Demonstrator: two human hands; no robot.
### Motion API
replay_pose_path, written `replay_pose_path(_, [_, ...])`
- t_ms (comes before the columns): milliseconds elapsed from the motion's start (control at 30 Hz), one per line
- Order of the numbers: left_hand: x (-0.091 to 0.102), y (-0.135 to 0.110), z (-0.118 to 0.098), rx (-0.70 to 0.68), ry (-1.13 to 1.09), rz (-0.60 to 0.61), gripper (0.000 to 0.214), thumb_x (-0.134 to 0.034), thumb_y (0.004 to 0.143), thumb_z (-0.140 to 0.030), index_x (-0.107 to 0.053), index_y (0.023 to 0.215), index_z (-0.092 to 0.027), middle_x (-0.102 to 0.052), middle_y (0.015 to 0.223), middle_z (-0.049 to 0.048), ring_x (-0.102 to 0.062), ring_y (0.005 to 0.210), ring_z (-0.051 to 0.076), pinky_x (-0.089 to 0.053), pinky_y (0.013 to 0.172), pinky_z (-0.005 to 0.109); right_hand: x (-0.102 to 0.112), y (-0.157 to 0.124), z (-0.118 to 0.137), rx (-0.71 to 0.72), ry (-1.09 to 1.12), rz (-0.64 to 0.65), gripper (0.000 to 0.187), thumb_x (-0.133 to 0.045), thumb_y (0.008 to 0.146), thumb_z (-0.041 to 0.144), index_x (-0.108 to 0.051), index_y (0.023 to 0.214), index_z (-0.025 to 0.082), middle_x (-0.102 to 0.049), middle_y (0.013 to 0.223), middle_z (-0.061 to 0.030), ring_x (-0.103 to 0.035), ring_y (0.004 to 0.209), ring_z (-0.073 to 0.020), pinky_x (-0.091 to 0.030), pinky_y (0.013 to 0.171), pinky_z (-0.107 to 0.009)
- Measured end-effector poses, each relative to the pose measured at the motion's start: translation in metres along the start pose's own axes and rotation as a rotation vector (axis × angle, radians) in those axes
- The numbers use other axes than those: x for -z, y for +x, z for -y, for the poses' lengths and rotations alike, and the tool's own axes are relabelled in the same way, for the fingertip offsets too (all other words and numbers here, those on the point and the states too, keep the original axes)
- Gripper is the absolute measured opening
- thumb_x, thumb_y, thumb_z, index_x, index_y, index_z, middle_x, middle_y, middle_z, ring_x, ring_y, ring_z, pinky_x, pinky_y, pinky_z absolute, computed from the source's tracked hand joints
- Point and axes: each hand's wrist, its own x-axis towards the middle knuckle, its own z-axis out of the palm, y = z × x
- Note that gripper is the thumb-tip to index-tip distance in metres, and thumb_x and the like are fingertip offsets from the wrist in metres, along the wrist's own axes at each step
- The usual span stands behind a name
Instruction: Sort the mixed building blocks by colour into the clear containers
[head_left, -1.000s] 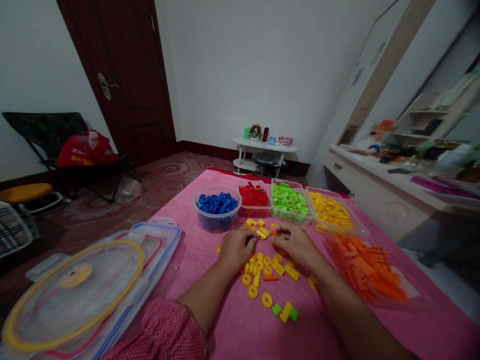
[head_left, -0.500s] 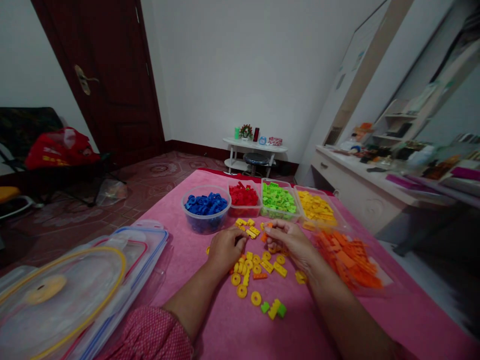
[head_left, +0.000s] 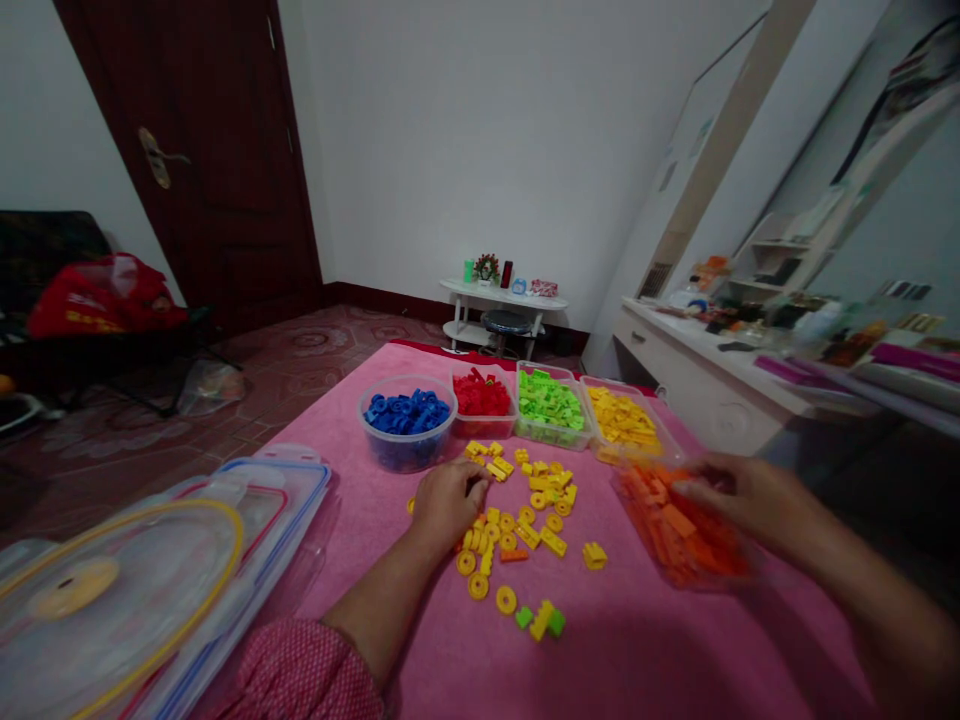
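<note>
My left hand (head_left: 444, 500) rests on the pink tablecloth (head_left: 637, 650), fingers curled at the left edge of a scatter of loose yellow pieces (head_left: 525, 515). What it pinches, if anything, is hidden. My right hand (head_left: 739, 492) hovers over the clear tray of orange pieces (head_left: 675, 535) at the right, its fingertips above the heap and smeared by motion. Two small green pieces (head_left: 555, 622) and a small orange piece (head_left: 514, 555) lie among the yellow ones.
A row of tubs stands behind the scatter: blue rings (head_left: 407, 430), red (head_left: 481, 398), green (head_left: 550, 405), yellow (head_left: 622, 420). Stacked clear lids (head_left: 150, 560) lie at the left edge. A white dresser (head_left: 712, 390) is close on the right.
My right hand has left the yellow scatter and swung right to the orange tray. The left hand has stayed put. The view has shifted slightly.
</note>
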Motion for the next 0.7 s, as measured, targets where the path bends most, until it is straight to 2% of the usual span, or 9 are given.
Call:
replay_pose_path(33, [0.0,0.0,0.0,0.006,0.003,-0.002,0.021,-0.055,0.08,-0.019,-0.072,0.09,-0.026,-0.072,0.094,-0.0012,-0.064,0.088,0.016,-0.042,0.074,0.025,0.002,0.002,-0.001,-0.003,-0.049,0.045,0.029,-0.064,0.068,0.049,-0.073,0.077,0.023,-0.07,0.067,-0.0043,-0.065,0.059,-0.022,-0.046,0.051,-0.031])
replay_pose_path(100, [-0.001,-0.001,-0.001,0.018,0.01,-0.002,0.021,-0.055,0.081,-0.02,-0.072,0.09,-0.026,-0.072,0.094,-0.0012,-0.064,0.088,0.016,-0.042,0.075,0.025,0.004,0.01,0.011,-0.008,-0.096,0.086,0.029,-0.064,0.07,0.05,-0.074,0.08,0.025,-0.072,0.074,-0.0053,-0.066,0.065,-0.0236,-0.046,0.054,-0.032])
replay_pose_path(167, [0.0,-0.001,-0.002,0.028,0.015,0.001,0.021,-0.055,0.081,-0.02,-0.072,0.09,-0.027,-0.072,0.095,-0.0011,-0.064,0.089,0.016,-0.042,0.075,0.025,0.003,0.023,0.041,0.066,-0.101,0.064,0.028,-0.06,0.074,0.049,-0.074,0.08,0.025,-0.073,0.076,-0.0047,-0.066,0.067,-0.0227,-0.045,0.055,-0.031])
replay_pose_path(233, [0.001,-0.001,-0.003,0.034,0.014,0.004,0.021,-0.055,0.08,-0.02,-0.072,0.09,-0.026,-0.072,0.095,-0.0007,-0.063,0.089,0.016,-0.042,0.075,0.025,-0.005,0.042,0.079,0.225,-0.046,0.109,0.024,-0.059,0.077,0.044,-0.073,0.078,0.025,-0.073,0.076,-0.003,-0.065,0.066,-0.0194,-0.044,0.056,-0.028])
replay_pose_path(267, [0.002,-0.001,-0.004,0.034,0.011,0.003,0.021,-0.055,0.08,-0.019,-0.072,0.09,-0.026,-0.072,0.095,-0.0006,-0.063,0.089,0.016,-0.042,0.075,0.025,-0.012,0.054,0.098,0.312,-0.012,0.146,0.023,-0.058,0.079,0.041,-0.073,0.078,0.023,-0.072,0.076,-0.0025,-0.064,0.066,-0.0178,-0.044,0.057,-0.026])
replay_pose_path(333, [0.003,-0.001,-0.004,0.03,0.0,-0.002,0.021,-0.054,0.08,-0.019,-0.072,0.089,-0.026,-0.072,0.093,-0.0004,-0.063,0.087,0.016,-0.042,0.073,0.025,-0.031,0.08,0.134,0.42,0.014,0.141,0.019,-0.057,0.08,0.032,-0.072,0.079,0.02,-0.072,0.079,-0.0029,-0.064,0.069,-0.0158,-0.044,0.06,-0.024])
replay_pose_path(433, [0.002,0.0,-0.002,0.021,-0.02,-0.014,0.021,-0.054,0.079,-0.019,-0.072,0.089,-0.026,-0.071,0.091,-0.0004,-0.064,0.084,0.015,-0.042,0.072,0.025,-0.063,0.124,0.172,0.457,-0.106,0.09,0.021,-0.058,0.08,0.024,-0.072,0.095,0.019,-0.073,0.091,-0.0036,-0.065,0.08,-0.0151,-0.044,0.068,-0.021])
replay_pose_path(567, [0.0,0.0,-0.001,0.013,-0.047,-0.033,0.02,-0.054,0.079,-0.02,-0.072,0.088,-0.026,-0.071,0.092,-0.0008,-0.064,0.086,0.015,-0.043,0.073,0.025,-0.103,0.173,0.201,0.447,-0.215,0.101,0.029,-0.055,0.08,0.017,-0.072,0.103,0.02,-0.073,0.099,-0.0062,-0.065,0.088,-0.0172,-0.045,0.072,-0.022])
replay_pose_path(700, [-0.001,0.0,-0.001,0.032,-0.03,-0.038,0.02,-0.054,0.079,-0.021,-0.071,0.087,-0.026,-0.071,0.09,-0.0007,-0.064,0.085,0.016,-0.044,0.073,0.026,-0.13,0.202,0.216,0.481,-0.329,0.177,0.031,-0.056,0.077,0.013,-0.074,0.101,0.024,-0.073,0.104,-0.0056,-0.065,0.096,-0.019,-0.046,0.076,-0.022])
